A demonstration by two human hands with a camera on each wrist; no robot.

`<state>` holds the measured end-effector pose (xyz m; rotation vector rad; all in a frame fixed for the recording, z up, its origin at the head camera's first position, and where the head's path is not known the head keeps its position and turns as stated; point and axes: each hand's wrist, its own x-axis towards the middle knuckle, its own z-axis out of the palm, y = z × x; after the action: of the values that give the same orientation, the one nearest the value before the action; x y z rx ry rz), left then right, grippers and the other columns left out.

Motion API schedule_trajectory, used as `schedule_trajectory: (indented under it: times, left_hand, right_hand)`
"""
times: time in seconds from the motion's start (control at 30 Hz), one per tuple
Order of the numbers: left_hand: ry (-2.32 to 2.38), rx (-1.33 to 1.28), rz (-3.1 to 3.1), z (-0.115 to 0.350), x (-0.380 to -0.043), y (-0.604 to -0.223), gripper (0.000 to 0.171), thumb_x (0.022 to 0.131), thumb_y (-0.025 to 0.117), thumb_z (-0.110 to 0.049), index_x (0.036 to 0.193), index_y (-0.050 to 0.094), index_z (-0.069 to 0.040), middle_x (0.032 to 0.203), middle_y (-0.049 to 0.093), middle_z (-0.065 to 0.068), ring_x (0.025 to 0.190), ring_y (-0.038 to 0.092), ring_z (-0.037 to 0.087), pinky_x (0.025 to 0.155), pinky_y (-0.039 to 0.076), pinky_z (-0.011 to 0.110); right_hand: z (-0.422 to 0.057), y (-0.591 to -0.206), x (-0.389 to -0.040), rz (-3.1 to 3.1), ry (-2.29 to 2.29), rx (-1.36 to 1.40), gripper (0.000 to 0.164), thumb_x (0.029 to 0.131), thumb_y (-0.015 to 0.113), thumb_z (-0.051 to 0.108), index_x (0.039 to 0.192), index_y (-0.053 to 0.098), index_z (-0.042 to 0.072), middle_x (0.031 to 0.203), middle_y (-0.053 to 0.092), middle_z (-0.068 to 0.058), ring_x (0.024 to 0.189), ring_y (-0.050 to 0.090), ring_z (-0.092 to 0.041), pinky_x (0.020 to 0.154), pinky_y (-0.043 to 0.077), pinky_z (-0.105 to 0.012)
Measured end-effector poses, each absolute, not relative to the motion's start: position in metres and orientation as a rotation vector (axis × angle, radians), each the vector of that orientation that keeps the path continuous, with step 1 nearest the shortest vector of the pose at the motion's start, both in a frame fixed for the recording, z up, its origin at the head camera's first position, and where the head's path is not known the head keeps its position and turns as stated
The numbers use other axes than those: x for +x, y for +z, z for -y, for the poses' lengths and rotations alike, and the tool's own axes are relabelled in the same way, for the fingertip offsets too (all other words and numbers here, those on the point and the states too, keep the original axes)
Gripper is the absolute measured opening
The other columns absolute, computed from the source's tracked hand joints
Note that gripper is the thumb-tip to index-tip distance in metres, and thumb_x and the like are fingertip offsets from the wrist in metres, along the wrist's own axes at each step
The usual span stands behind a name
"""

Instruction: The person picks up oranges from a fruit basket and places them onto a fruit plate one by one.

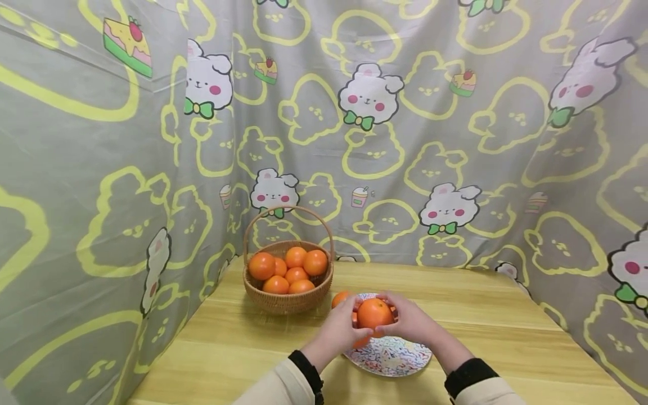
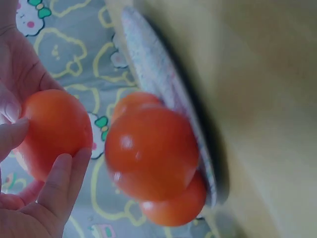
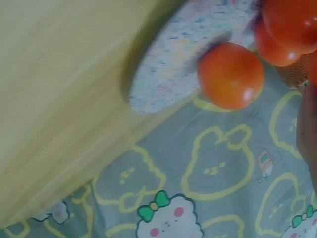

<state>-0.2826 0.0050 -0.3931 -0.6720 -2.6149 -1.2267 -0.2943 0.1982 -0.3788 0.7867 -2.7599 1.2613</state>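
Table [image 1: 481,298] is light yellowish wood-look, grain running roughly crosswise. Grey cloth [image 1: 314,149] hangs on left, back and right, with some folds and creases. Its print: yellow outline animals, white bunny faces with pink cheeks and green bows, cake slices, pink drink cups [image 1: 359,198]. Cups carry a small green patch; too small to tell if it holds lettering. Plate [image 1: 395,360] is white with multicoloured squiggles, sits on the table in front of the person. Left hand [image 1: 336,332] and right hand [image 1: 412,320] are both part-closed, fingers and thumbs curved round one orange [image 1: 374,313], held between them above the plate. Left wrist view shows it apart from the plate oranges [image 2: 151,153], which cluster together there, shiny, glare spots on the skin. Woven brown basket [image 1: 286,306] with tall loop handle stands farther back, left of the plate, filled with more oranges [image 1: 296,257]. Person's sleeves [image 1: 283,385] are cream, with black cuffs at the wrists.
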Motion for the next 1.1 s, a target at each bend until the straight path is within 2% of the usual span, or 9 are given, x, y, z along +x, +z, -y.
schedule_trajectory:
  times: [0.2, 0.4, 0.57, 0.8, 0.97, 1.1]
  left_hand:
    - [-1.114, -0.675, 2.693, -0.007, -0.282, -0.413, 0.047, 0.066, 0.081, -0.023, 0.103, 0.052, -0.017, 0.096, 0.057, -0.006, 0.088, 0.055, 0.009, 0.077, 0.046, 0.029]
    - [-0.996, -0.699, 2.737, -0.003, -0.276, -0.426, 0.045, 0.061, 0.083, -0.023, 0.092, 0.051, -0.016, 0.08, 0.053, -0.008, 0.073, 0.05, 0.007, 0.066, 0.043, 0.026]
    - [-0.925, -0.676, 2.765, 0.0, -0.272, -0.427, 0.049, 0.059, 0.084, -0.022, 0.096, 0.053, -0.012, 0.08, 0.056, -0.003, 0.074, 0.053, 0.009, 0.067, 0.045, 0.027]
    - [-0.826, -0.586, 2.822, 0.005, -0.276, -0.417, 0.059, 0.057, 0.085, -0.025, 0.104, 0.053, -0.007, 0.087, 0.061, 0.008, 0.081, 0.059, 0.02, 0.073, 0.047, 0.035]
    - [-0.806, -0.559, 2.841, 0.008, -0.277, -0.412, 0.07, 0.057, 0.085, -0.024, 0.115, 0.053, -0.001, 0.095, 0.064, 0.013, 0.09, 0.06, 0.025, 0.079, 0.047, 0.037]
    - [-0.759, -0.566, 2.872, 0.008, -0.278, -0.41, 0.07, 0.058, 0.085, -0.024, 0.116, 0.053, 0.0, 0.096, 0.064, 0.013, 0.091, 0.06, 0.025, 0.08, 0.047, 0.037]
  right_hand:
    - [-0.205, -0.4, -0.293, 2.815, 1.247, 0.89, 0.066, 0.069, 0.079, 0.027, 0.123, 0.047, 0.005, 0.11, 0.055, -0.012, 0.095, 0.056, -0.025, 0.073, 0.05, -0.036]
    - [-0.199, -0.423, -0.29, 2.827, 1.138, 0.958, 0.062, 0.067, 0.08, 0.03, 0.116, 0.048, 0.01, 0.11, 0.057, -0.006, 0.099, 0.055, -0.026, 0.077, 0.048, -0.038]
    - [-0.192, -0.428, -0.289, 2.841, 1.111, 0.915, 0.062, 0.066, 0.081, 0.027, 0.115, 0.047, 0.01, 0.11, 0.057, -0.006, 0.101, 0.055, -0.027, 0.081, 0.047, -0.042]
    - [-0.181, -0.427, -0.29, 2.815, 1.061, 0.873, 0.071, 0.067, 0.08, 0.031, 0.121, 0.045, 0.003, 0.116, 0.055, -0.014, 0.102, 0.055, -0.029, 0.081, 0.047, -0.043]
    - [-0.178, -0.429, -0.291, 2.803, 0.921, 0.846, 0.068, 0.066, 0.079, 0.04, 0.116, 0.049, 0.006, 0.107, 0.057, -0.007, 0.098, 0.055, -0.023, 0.082, 0.045, -0.044]
    - [-0.18, -0.429, -0.292, 2.814, 0.883, 0.85, 0.075, 0.065, 0.079, 0.042, 0.121, 0.047, 0.002, 0.109, 0.056, -0.008, 0.1, 0.054, -0.024, 0.085, 0.043, -0.046]
